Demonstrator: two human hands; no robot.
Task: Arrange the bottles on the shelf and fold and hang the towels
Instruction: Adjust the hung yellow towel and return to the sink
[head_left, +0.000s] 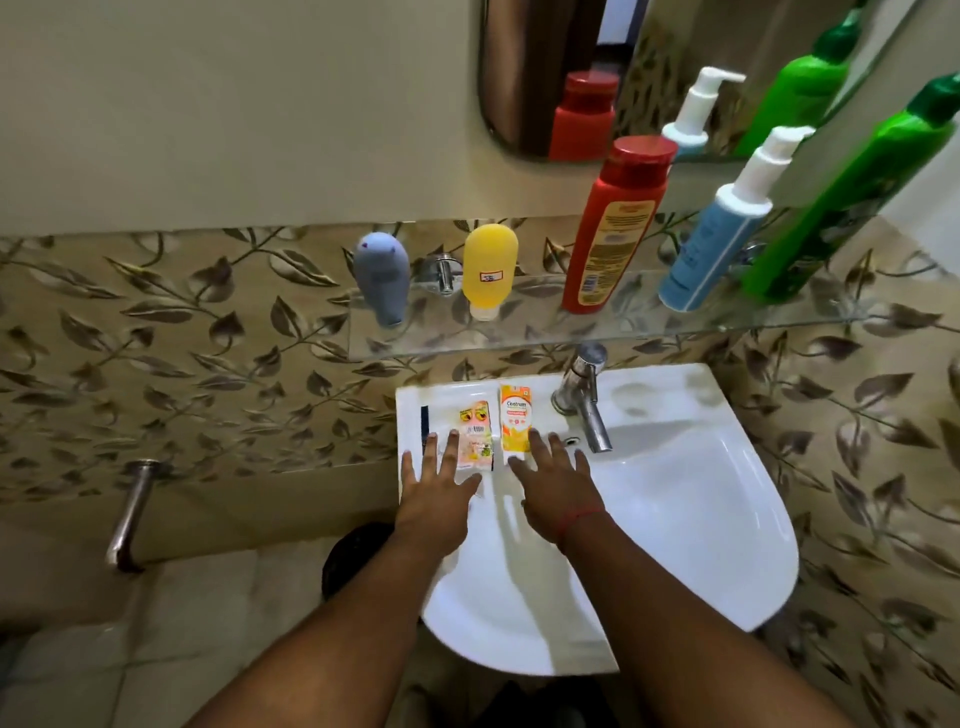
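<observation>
Hands low over the back rim of the sink (675, 519), both spread flat with fingers straight, holding nothing. Left hand (436, 499) has its fingertips on or just over the pale orange packet (475, 434); right hand (558, 491) reaches the lower end of the orange-and-white tube (515, 418) just beside that packet; contact cannot be told for sure. Tap (584, 400) stands just right of the tube. Above and beyond the hands runs the glass shelf (519, 338), already carrying five bottles upright in a row: grey bottle (382, 278) farthest left, yellow bottle (489, 270), red bottle (613, 228), blue pump bottle (719, 234), green bottle (852, 197) farthest right, under the mirror (524, 78). Judgement: bottle arranging looks largely done; the two small items on the sink rim appear to be the last to sort, perhaps into the gap between grey and yellow. No towels in view anywhere, and the metal rod (132, 512) far left of the hands hangs bare, so the folding and hanging seems wholly left to do.
</observation>
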